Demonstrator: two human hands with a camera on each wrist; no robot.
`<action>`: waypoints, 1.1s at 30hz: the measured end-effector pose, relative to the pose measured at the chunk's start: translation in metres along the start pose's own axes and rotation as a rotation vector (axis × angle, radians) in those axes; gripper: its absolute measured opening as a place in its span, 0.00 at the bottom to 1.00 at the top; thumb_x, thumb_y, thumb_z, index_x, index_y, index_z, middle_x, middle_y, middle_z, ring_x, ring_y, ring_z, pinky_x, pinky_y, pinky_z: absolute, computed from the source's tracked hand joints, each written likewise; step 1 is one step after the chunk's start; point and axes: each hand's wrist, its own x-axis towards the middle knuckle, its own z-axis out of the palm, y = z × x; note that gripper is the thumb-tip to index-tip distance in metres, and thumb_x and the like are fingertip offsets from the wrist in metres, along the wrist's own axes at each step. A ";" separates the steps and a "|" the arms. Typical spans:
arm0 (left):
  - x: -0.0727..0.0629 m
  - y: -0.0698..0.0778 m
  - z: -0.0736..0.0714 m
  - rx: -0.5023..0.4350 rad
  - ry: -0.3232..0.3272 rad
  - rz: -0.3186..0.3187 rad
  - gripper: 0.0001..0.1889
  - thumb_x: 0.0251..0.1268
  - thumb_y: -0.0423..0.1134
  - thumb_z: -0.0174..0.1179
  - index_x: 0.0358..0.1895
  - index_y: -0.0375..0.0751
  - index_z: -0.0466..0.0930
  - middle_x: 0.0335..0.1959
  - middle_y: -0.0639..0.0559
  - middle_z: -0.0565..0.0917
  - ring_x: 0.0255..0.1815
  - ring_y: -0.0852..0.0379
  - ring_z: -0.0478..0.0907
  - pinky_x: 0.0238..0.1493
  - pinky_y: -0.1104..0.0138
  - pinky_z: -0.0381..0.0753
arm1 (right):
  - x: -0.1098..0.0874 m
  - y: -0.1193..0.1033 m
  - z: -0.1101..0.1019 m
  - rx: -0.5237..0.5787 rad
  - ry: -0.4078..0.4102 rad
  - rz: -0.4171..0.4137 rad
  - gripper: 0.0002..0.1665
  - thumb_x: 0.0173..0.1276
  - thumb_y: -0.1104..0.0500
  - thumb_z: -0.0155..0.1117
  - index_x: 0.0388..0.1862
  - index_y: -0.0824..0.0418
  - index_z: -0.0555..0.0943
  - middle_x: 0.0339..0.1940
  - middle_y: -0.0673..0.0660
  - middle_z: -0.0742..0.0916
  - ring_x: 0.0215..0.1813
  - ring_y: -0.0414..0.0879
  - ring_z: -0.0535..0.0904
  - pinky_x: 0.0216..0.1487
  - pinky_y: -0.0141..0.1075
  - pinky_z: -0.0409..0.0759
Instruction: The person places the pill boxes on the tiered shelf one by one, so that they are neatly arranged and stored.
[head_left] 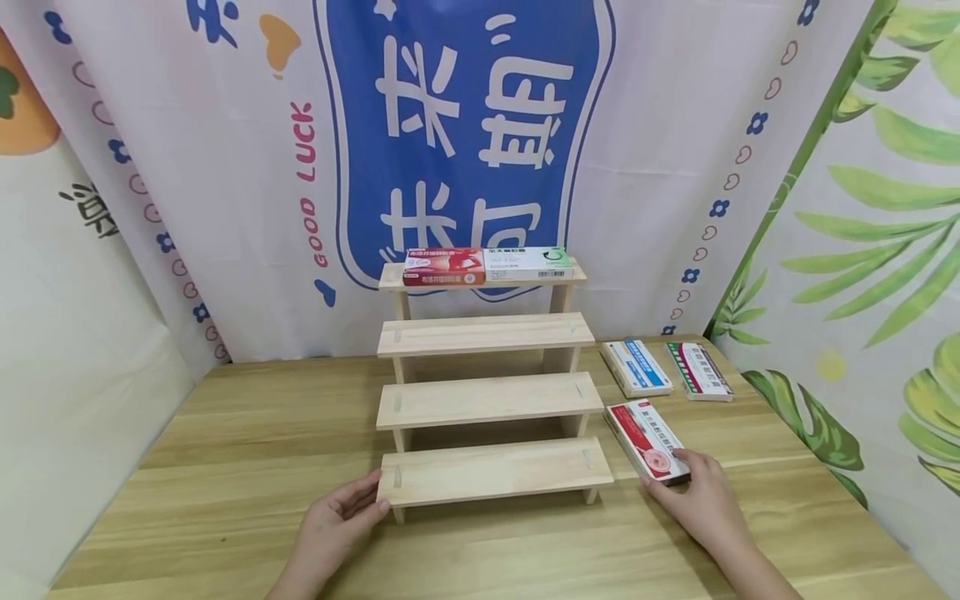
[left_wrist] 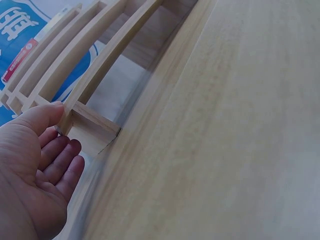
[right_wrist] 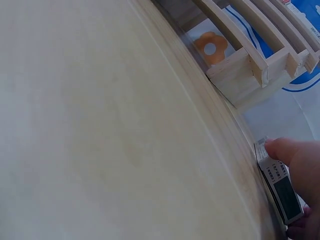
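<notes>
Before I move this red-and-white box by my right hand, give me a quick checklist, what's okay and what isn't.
1. Left hand on the wooden stand: ok, pinching the left end of the lowest tier.
2. Right hand on the red-and-white box: ok, gripping its near end.
3. Gap to the blue-and-white box just beyond: cannot tell, they lie very close.
4. Red box and white-and-green box resting on the top tier: ok, side by side.
5. Room beside those two for a third box: not ok, they take up most of that tier.
</notes>
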 end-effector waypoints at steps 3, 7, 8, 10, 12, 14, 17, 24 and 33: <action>-0.001 0.001 0.000 0.002 -0.001 0.000 0.26 0.58 0.33 0.69 0.60 0.28 0.76 0.62 0.36 0.78 0.45 0.76 0.79 0.48 0.80 0.81 | 0.000 0.001 -0.002 0.007 -0.008 0.017 0.55 0.59 0.33 0.67 0.69 0.72 0.65 0.67 0.79 0.65 0.67 0.75 0.62 0.67 0.69 0.64; -0.001 0.001 0.000 0.000 -0.002 0.001 0.26 0.58 0.33 0.69 0.60 0.27 0.76 0.62 0.35 0.78 0.45 0.76 0.79 0.48 0.80 0.81 | 0.001 0.001 -0.006 0.034 -0.007 0.034 0.55 0.60 0.33 0.67 0.69 0.72 0.64 0.68 0.79 0.65 0.68 0.75 0.61 0.68 0.69 0.64; -0.001 0.001 0.000 0.001 -0.002 0.001 0.26 0.58 0.33 0.69 0.60 0.27 0.76 0.62 0.35 0.78 0.45 0.76 0.79 0.48 0.80 0.81 | 0.001 0.001 -0.007 0.041 -0.006 0.035 0.55 0.60 0.33 0.67 0.69 0.72 0.64 0.68 0.79 0.64 0.68 0.74 0.61 0.68 0.69 0.63; -0.001 0.001 0.000 0.002 -0.002 -0.003 0.26 0.58 0.33 0.69 0.60 0.27 0.76 0.62 0.35 0.78 0.45 0.76 0.78 0.48 0.80 0.81 | 0.002 -0.001 -0.011 0.051 0.004 0.030 0.54 0.60 0.33 0.67 0.69 0.72 0.64 0.68 0.79 0.65 0.69 0.74 0.61 0.69 0.69 0.62; -0.001 0.001 0.000 0.002 -0.002 -0.007 0.26 0.58 0.33 0.69 0.60 0.27 0.75 0.62 0.35 0.78 0.45 0.76 0.78 0.48 0.80 0.82 | 0.003 -0.003 -0.017 0.056 0.016 0.016 0.54 0.61 0.34 0.67 0.69 0.72 0.64 0.68 0.79 0.65 0.69 0.73 0.60 0.70 0.69 0.61; -0.001 0.001 0.000 0.003 -0.002 -0.009 0.26 0.58 0.33 0.69 0.60 0.28 0.75 0.62 0.35 0.78 0.45 0.76 0.78 0.49 0.79 0.82 | 0.004 -0.007 -0.024 0.061 0.030 -0.007 0.53 0.61 0.35 0.67 0.69 0.73 0.64 0.68 0.79 0.66 0.69 0.73 0.60 0.70 0.69 0.60; -0.001 0.001 0.000 0.001 -0.002 -0.011 0.26 0.58 0.34 0.69 0.60 0.28 0.75 0.62 0.36 0.78 0.45 0.76 0.78 0.49 0.79 0.82 | 0.006 -0.015 -0.037 0.054 0.041 -0.044 0.53 0.62 0.35 0.67 0.69 0.73 0.64 0.68 0.79 0.66 0.68 0.74 0.61 0.68 0.70 0.61; -0.002 0.002 0.000 0.007 0.002 -0.010 0.26 0.58 0.33 0.69 0.60 0.29 0.76 0.62 0.36 0.78 0.45 0.76 0.79 0.48 0.80 0.82 | 0.019 -0.038 -0.074 0.062 0.072 -0.148 0.51 0.64 0.37 0.66 0.70 0.72 0.64 0.67 0.79 0.68 0.63 0.74 0.68 0.60 0.67 0.71; -0.001 0.002 0.000 0.008 0.000 -0.016 0.26 0.58 0.34 0.69 0.60 0.29 0.76 0.62 0.37 0.78 0.46 0.76 0.79 0.49 0.79 0.82 | 0.031 -0.078 -0.114 0.116 0.083 -0.276 0.43 0.65 0.41 0.67 0.69 0.65 0.68 0.68 0.73 0.69 0.62 0.67 0.69 0.54 0.59 0.75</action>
